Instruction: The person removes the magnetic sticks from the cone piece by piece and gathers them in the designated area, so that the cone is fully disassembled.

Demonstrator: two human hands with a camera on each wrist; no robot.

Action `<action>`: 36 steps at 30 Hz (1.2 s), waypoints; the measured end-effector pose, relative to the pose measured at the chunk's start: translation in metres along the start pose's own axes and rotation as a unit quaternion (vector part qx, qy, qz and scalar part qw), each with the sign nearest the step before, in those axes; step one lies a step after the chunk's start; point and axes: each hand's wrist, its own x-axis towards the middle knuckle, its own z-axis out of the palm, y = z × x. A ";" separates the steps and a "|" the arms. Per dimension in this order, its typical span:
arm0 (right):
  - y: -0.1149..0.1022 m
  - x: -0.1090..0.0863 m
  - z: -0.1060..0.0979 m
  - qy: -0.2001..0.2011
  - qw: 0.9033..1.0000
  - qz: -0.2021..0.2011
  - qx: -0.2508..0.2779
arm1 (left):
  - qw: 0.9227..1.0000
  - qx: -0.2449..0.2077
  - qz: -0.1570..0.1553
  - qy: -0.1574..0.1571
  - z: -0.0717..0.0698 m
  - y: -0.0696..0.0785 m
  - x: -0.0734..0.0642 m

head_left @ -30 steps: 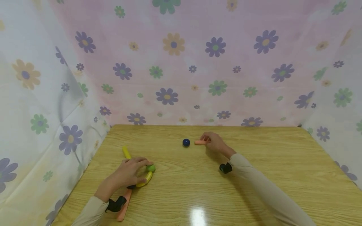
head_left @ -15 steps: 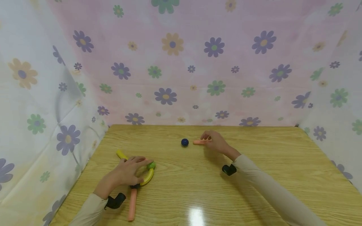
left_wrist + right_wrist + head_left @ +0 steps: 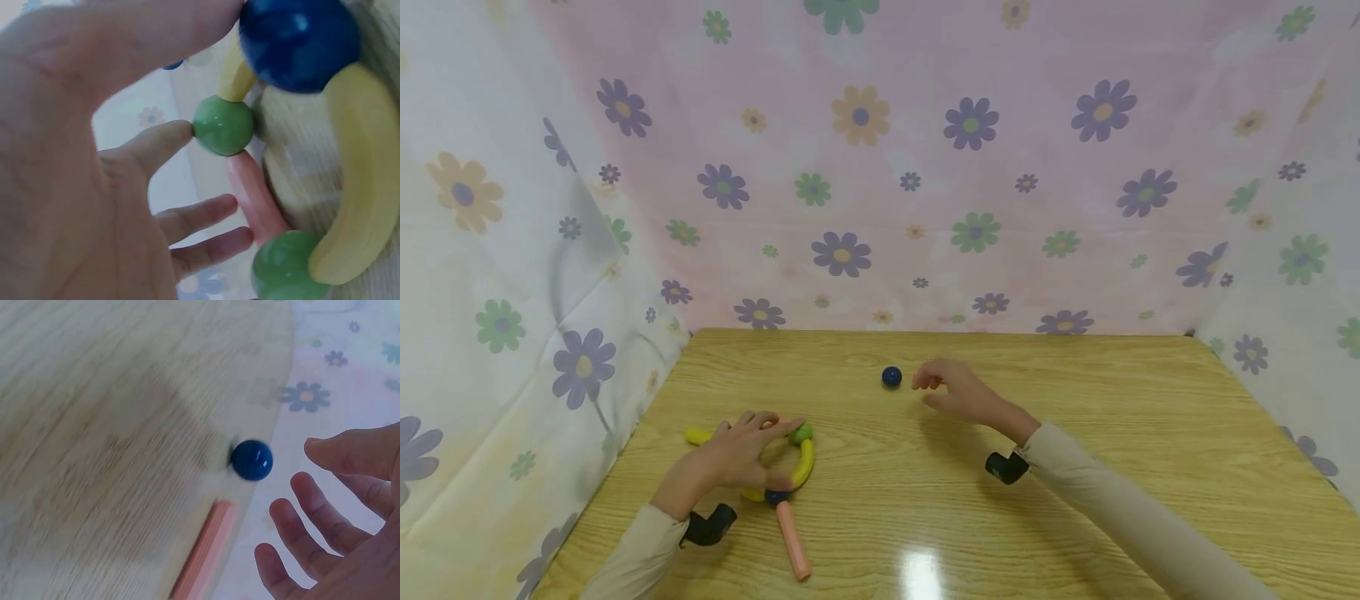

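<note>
My left hand (image 3: 737,454) spans a joined ring of coloured balls and rods on the table. In the left wrist view, its thumb reaches the blue ball (image 3: 300,44), the index fingertip meets a green ball (image 3: 224,125), and other fingertips lie along a pink rod (image 3: 255,194). A curved yellow rod (image 3: 365,169) links the blue ball to another green ball (image 3: 289,265). One straight pink rod (image 3: 793,542) points from the ring towards the front. My right hand (image 3: 962,393) hovers with bent, spread fingers, holding nothing, near a loose pink rod (image 3: 206,550) and a loose blue ball (image 3: 252,460).
The wooden table (image 3: 1075,383) ends at a flowered cloth (image 3: 880,208) behind, with more cloth at both sides. A yellow end (image 3: 698,435) sticks out left of my left hand. Dark camera mounts (image 3: 1007,467) hang at both wrists.
The joined piece has turned anticlockwise under my left hand, its front pink rod swinging right. My right hand has let go of the loose pink rod and shifted slightly left and nearer.
</note>
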 end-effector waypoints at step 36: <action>-0.080 0.002 0.085 -0.134 0.990 -0.020 0.049 | 0.991 0.024 -0.064 0.119 0.021 0.006 0.004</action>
